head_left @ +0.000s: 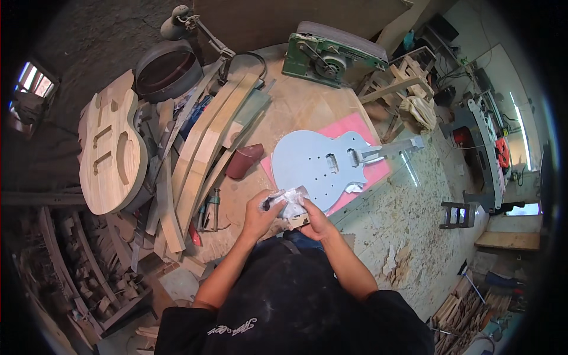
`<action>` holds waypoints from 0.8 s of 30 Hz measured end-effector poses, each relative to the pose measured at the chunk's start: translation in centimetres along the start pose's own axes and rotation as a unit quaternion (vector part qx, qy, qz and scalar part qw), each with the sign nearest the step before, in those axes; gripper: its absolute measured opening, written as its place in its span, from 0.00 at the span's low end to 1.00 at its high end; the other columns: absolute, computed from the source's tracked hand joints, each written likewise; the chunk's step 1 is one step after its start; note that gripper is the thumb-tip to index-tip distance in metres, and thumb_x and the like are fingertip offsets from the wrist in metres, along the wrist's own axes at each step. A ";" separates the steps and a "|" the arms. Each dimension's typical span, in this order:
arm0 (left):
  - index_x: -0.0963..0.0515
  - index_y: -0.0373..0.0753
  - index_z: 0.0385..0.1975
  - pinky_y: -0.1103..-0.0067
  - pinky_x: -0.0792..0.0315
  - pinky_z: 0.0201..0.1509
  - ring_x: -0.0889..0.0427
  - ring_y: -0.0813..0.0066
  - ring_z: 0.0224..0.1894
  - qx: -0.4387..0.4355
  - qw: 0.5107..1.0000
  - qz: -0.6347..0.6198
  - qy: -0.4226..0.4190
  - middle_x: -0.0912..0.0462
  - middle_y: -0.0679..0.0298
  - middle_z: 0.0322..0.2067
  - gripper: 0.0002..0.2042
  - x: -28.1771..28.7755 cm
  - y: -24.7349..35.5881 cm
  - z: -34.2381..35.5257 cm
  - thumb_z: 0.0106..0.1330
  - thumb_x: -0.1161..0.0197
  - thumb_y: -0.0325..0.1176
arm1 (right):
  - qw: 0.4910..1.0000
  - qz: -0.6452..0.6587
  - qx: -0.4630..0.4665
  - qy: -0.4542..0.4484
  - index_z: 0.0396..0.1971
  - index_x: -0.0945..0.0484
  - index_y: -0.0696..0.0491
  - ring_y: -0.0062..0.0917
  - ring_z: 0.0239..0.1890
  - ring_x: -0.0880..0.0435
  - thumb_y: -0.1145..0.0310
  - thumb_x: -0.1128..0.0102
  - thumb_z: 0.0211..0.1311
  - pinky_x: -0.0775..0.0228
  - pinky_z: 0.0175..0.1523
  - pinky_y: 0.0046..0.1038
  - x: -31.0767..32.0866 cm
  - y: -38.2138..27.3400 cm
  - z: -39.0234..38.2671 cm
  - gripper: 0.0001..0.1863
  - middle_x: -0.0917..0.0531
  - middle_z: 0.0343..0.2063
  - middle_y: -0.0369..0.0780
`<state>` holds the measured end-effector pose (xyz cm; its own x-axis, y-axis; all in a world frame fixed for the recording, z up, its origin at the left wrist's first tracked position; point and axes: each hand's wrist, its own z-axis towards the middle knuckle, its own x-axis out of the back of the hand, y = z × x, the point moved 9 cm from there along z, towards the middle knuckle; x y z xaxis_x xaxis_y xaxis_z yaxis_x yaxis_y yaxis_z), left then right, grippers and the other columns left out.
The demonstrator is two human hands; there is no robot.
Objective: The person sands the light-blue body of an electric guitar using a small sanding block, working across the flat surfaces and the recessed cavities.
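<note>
Close to my body, my left hand [257, 214] and my right hand [318, 222] are both closed on a crumpled white cloth or paper [291, 204]. A tan, block-like piece [297, 222] shows beneath it at my right fingers; its kind is unclear. Just beyond my hands lies a pale blue-grey electric guitar [302, 157], its neck pointing right. Small holes and two pickup cavities show in its face. Under the guitar is a pink sheet [349, 125]. To the left of the guitar rests a curled piece of dark red sandpaper [244, 161].
Long curved wooden pieces [204, 139] and clamps [211, 210] crowd the bench's left side, beside a bare wooden guitar body [112, 154]. A green belt sander [331, 56] stands at the back. Wooden offcuts [408, 83] are piled at the back right. Shavings litter the floor [408, 219].
</note>
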<state>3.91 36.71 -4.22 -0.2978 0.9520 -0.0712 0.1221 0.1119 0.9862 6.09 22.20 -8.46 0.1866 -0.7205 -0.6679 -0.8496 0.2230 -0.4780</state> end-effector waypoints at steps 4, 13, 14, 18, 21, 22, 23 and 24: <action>0.18 0.32 0.42 0.83 0.28 0.37 0.23 0.85 0.34 0.011 1.000 0.006 -0.009 0.19 0.69 0.32 0.07 -0.4 0.7 0.0 0.71 0.31 0.27 | 0.999 0.037 0.010 -0.039 0.58 0.24 0.49 0.26 0.41 0.14 0.50 0.53 0.80 0.20 0.37 0.34 -1.2 -0.6 -0.5 0.21 0.15 0.44 0.37; 0.16 0.30 0.44 0.83 0.27 0.39 0.23 0.86 0.35 -0.006 1.000 -0.018 -0.005 0.17 0.69 0.32 0.09 0.3 -0.6 1.2 0.71 0.31 0.28 | 0.998 0.032 0.056 -0.024 0.58 0.23 0.50 0.24 0.41 0.15 0.48 0.55 0.81 0.22 0.38 0.31 -2.4 -1.4 -1.2 0.23 0.14 0.43 0.37; 0.16 0.30 0.44 0.83 0.27 0.39 0.23 0.86 0.35 -0.006 1.000 -0.017 -0.006 0.17 0.69 0.32 0.09 0.1 -0.4 1.2 0.71 0.31 0.28 | 0.998 0.029 0.058 -0.016 0.59 0.24 0.50 0.25 0.41 0.15 0.48 0.55 0.81 0.22 0.39 0.31 -2.3 -1.5 -1.3 0.24 0.14 0.44 0.37; 0.16 0.30 0.45 0.84 0.26 0.40 0.22 0.85 0.35 0.004 1.000 -0.026 -0.017 0.17 0.69 0.33 0.09 -0.3 0.3 1.2 0.70 0.30 0.27 | 0.997 0.045 0.057 -0.001 0.62 0.25 0.51 0.27 0.44 0.14 0.48 0.54 0.81 0.20 0.43 0.33 -1.5 -1.2 -1.3 0.25 0.14 0.48 0.39; 0.17 0.31 0.50 0.83 0.26 0.42 0.22 0.84 0.37 0.024 0.998 -0.045 -0.039 0.18 0.70 0.35 0.16 0.3 -0.7 1.8 0.62 0.26 0.25 | 0.995 0.079 0.050 -0.030 0.64 0.26 0.53 0.29 0.48 0.13 0.48 0.53 0.81 0.19 0.47 0.33 -2.3 -1.3 -1.5 0.27 0.15 0.52 0.41; 0.18 0.32 0.53 0.82 0.25 0.44 0.22 0.83 0.39 0.032 0.997 -0.054 -0.053 0.18 0.70 0.36 0.23 0.6 -1.4 2.1 0.56 0.22 0.24 | 0.995 0.079 0.051 -0.031 0.64 0.26 0.53 0.29 0.48 0.13 0.48 0.53 0.81 0.19 0.47 0.33 -2.5 -1.5 -1.6 0.27 0.15 0.52 0.41; 0.18 0.32 0.53 0.82 0.25 0.44 0.22 0.83 0.39 0.031 0.997 -0.054 -0.055 0.18 0.70 0.36 0.23 1.1 -2.1 2.5 0.56 0.22 0.24 | 0.992 0.077 0.045 -0.084 0.65 0.27 0.55 0.29 0.49 0.13 0.48 0.52 0.80 0.19 0.48 0.33 -3.6 -1.8 -2.0 0.28 0.16 0.53 0.43; 0.19 0.34 0.55 0.81 0.25 0.46 0.23 0.82 0.41 -0.008 0.997 -0.031 -0.077 0.19 0.70 0.38 0.29 1.3 -2.0 3.1 0.49 0.21 0.24 | 0.987 0.076 0.038 -0.137 0.66 0.29 0.56 0.30 0.50 0.13 0.48 0.51 0.80 0.18 0.50 0.33 -4.7 -1.8 -2.2 0.29 0.16 0.55 0.44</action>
<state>6.17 38.63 -6.72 -0.1554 0.9760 -0.1525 0.0916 0.1679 0.9815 5.68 23.72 -3.17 0.1947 -0.4726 -0.8595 -0.8405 0.3713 -0.3946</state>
